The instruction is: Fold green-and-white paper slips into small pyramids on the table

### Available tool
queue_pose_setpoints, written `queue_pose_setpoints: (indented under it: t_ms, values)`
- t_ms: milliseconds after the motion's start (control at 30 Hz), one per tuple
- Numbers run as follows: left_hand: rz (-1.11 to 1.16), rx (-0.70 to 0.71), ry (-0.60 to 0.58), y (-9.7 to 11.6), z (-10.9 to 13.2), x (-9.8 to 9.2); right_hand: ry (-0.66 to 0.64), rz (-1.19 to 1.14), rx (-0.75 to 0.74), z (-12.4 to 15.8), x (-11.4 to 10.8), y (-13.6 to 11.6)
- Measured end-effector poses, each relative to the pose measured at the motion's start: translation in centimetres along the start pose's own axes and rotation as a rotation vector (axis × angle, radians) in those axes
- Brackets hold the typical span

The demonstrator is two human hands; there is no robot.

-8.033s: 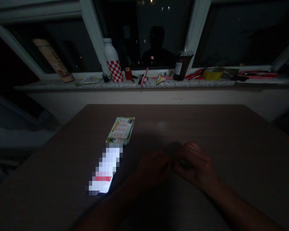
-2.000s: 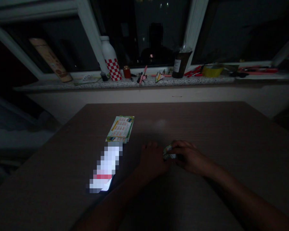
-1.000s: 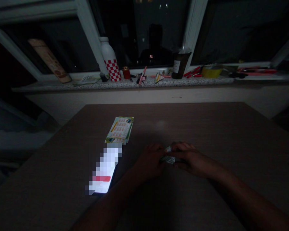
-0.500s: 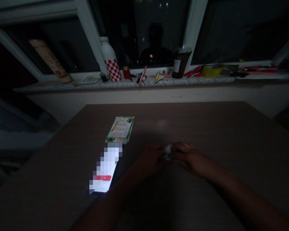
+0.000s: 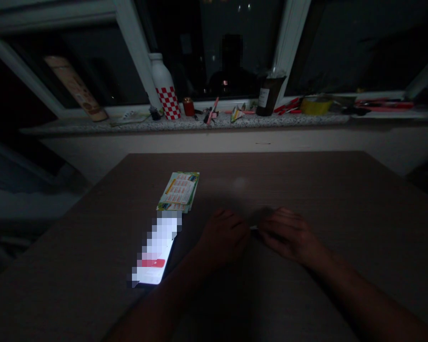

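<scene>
Between my two hands a small piece of printed paper (image 5: 253, 228) lies low over the table, and only a thin white edge of it shows. My left hand (image 5: 227, 235) is closed on its left end, knuckles up. On the other end, the fingers of my right hand (image 5: 284, 232) are curled together over the paper. Both hands cover most of it, so its folds cannot be made out. A stack of printed paper sheets (image 5: 180, 190) lies to the left, beyond my left hand. Below the stack is a lit phone (image 5: 157, 256), beside my left forearm.
The brown table (image 5: 306, 180) reaches a wall under a stone windowsill (image 5: 199, 124). Along the sill stand a checked bottle (image 5: 168, 95), a small jar (image 5: 188, 107), a dark bag (image 5: 267, 97), a yellow tape roll (image 5: 316, 106) and a leaning tan cylinder (image 5: 74, 88).
The paper's green and white print showed between my hands before; now just a thin white edge does. My right hand has shifted slightly right, and my left fingers have moved over the paper.
</scene>
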State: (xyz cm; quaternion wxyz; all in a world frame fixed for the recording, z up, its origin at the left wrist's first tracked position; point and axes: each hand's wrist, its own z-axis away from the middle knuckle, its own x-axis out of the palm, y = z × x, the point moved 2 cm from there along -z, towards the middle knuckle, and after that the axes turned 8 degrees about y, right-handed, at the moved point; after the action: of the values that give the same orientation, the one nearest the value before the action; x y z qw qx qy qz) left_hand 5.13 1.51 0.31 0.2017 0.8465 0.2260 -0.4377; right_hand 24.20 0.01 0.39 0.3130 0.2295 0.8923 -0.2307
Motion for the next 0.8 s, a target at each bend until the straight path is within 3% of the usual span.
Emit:
queue_pose_setpoints:
  t_ms: [167,333,800]
  values:
    - [0.039,0.032,0.112,0.9,-0.3,-0.5,0.058,-0.010,-0.098,-0.1,0.1,-0.5]
    - [0.082,0.062,0.206,1.4,-0.5,-0.9,0.030,0.025,-0.144,0.2,0.4,-1.1]
    - [0.035,0.114,0.166,1.1,-0.5,-0.7,0.017,-0.059,-0.170,0.3,0.1,-1.4]
